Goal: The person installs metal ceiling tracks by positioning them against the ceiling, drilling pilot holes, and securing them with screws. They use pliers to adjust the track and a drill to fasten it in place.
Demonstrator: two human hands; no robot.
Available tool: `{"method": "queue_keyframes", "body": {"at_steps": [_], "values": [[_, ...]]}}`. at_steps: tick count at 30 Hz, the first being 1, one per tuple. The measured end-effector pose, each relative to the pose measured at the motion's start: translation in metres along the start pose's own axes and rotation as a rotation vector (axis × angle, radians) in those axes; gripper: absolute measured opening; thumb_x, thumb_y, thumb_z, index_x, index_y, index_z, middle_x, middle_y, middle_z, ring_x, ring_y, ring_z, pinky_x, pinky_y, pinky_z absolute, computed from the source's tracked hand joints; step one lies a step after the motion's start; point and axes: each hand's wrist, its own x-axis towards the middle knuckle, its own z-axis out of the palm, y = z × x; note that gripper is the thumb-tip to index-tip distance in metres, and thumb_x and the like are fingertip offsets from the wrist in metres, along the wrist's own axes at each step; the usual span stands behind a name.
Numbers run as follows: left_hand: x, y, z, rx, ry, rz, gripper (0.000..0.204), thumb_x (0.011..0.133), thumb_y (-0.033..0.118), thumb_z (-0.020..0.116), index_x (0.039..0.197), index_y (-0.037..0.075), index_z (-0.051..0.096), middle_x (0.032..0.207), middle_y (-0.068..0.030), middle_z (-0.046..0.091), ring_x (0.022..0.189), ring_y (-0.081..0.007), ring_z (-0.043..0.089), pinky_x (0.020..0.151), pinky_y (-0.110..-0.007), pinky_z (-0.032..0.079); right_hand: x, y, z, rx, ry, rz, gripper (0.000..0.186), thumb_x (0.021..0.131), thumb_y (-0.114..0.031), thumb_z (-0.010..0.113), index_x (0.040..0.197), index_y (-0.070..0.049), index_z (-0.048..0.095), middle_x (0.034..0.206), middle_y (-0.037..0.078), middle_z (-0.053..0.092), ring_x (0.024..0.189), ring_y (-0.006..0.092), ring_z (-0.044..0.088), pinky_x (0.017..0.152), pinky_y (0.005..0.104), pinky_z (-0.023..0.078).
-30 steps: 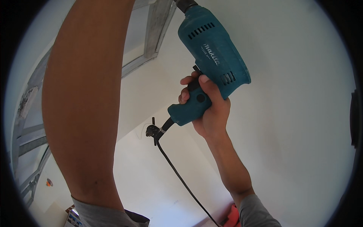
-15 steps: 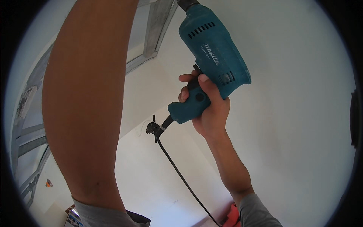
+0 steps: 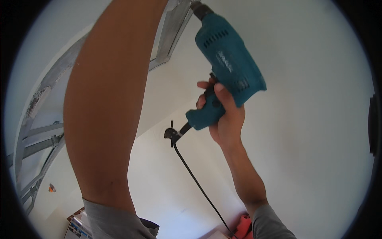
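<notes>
My right hand (image 3: 230,111) is wrapped round the handle of a teal corded power drill (image 3: 230,55), thumb across the grip. The drill tilts up and to the left, its dark chuck (image 3: 201,10) near the upper edge of the picture. A black chuck key (image 3: 172,134) is fastened to the cord (image 3: 195,181) just below the handle, and the cord runs down to the lower right. My left forearm (image 3: 107,99) reaches up past the top edge, so my left hand is out of sight.
Grey metal ceiling framing (image 3: 171,36) runs behind my left forearm, with more bars (image 3: 39,147) at the left. White wall (image 3: 310,119) fills the right. Low down are a red object (image 3: 243,227) and a printed box (image 3: 77,227). A small orange fitting (image 3: 51,187) sits on the far wall.
The drill has shifted slightly right and down, so more of its chuck shows. My left forearm has also moved to the right in the picture, along with the framing behind it.
</notes>
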Motion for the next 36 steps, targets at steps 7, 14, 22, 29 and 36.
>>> {"method": "queue_keyframes", "body": {"at_steps": [7, 14, 22, 29, 36], "values": [[0.026, -0.04, -0.036, -0.102, 0.011, -0.158, 0.05, 0.082, 0.03, 0.079, 0.1, -0.016, 0.07, 0.093, -0.0297, 0.073, 0.085, -0.0362, 0.074, 0.079, -0.041, 0.059, -0.023, -0.001, -0.004, -0.234, 0.085, 0.002, 0.042, 0.094, -0.021, 0.071, 0.124, 0.004, 0.055, 0.106, 0.021, 0.066, 0.074, 0.0219, 0.066, 0.066, 0.035, 0.055], [0.027, -0.098, -0.114, -0.206, -0.007, -0.229, 0.046, 0.082, 0.026, 0.08, 0.104, -0.014, 0.07, 0.095, -0.0289, 0.073, 0.09, -0.0342, 0.074, 0.082, -0.04, 0.058, -0.12, -0.007, -0.01, -0.504, 0.126, 0.184, 0.052, 0.09, -0.015, 0.074, 0.131, 0.007, 0.052, 0.106, 0.023, 0.068, 0.076, 0.025, 0.068, 0.068, 0.0384, 0.056], [-0.005, -0.224, -0.177, -0.153, 0.115, -0.256, 0.05, 0.08, 0.034, 0.082, 0.113, -0.002, 0.073, 0.1, -0.0215, 0.075, 0.09, -0.0306, 0.073, 0.08, -0.04, 0.056, -0.213, 0.04, 0.062, -0.846, 0.182, 0.18, 0.05, 0.089, -0.004, 0.069, 0.134, 0.004, 0.051, 0.106, 0.022, 0.071, 0.077, 0.0238, 0.068, 0.071, 0.0382, 0.056], [-0.02, -0.255, -0.118, -0.155, 0.15, -0.302, 0.048, 0.08, 0.032, 0.08, 0.122, 0.01, 0.073, 0.105, -0.0116, 0.077, 0.096, -0.0301, 0.074, 0.085, -0.043, 0.058, -0.248, 0.038, 0.07, -1.024, 0.408, 0.139, 0.048, 0.088, -0.003, 0.066, 0.133, 0.003, 0.052, 0.102, 0.02, 0.072, 0.076, 0.0212, 0.069, 0.072, 0.0368, 0.057], [-0.028, -0.286, -0.053, -0.133, 0.175, -0.249, 0.056, 0.08, 0.034, 0.083, 0.13, 0.018, 0.067, 0.111, -0.0102, 0.076, 0.1, -0.0293, 0.074, 0.088, -0.042, 0.058, -0.246, 0.069, 0.06, -1.171, 0.503, 0.069, 0.045, 0.086, 0.001, 0.068, 0.129, 0.004, 0.057, 0.103, 0.017, 0.073, 0.086, 0.0197, 0.071, 0.075, 0.0344, 0.06]]}}
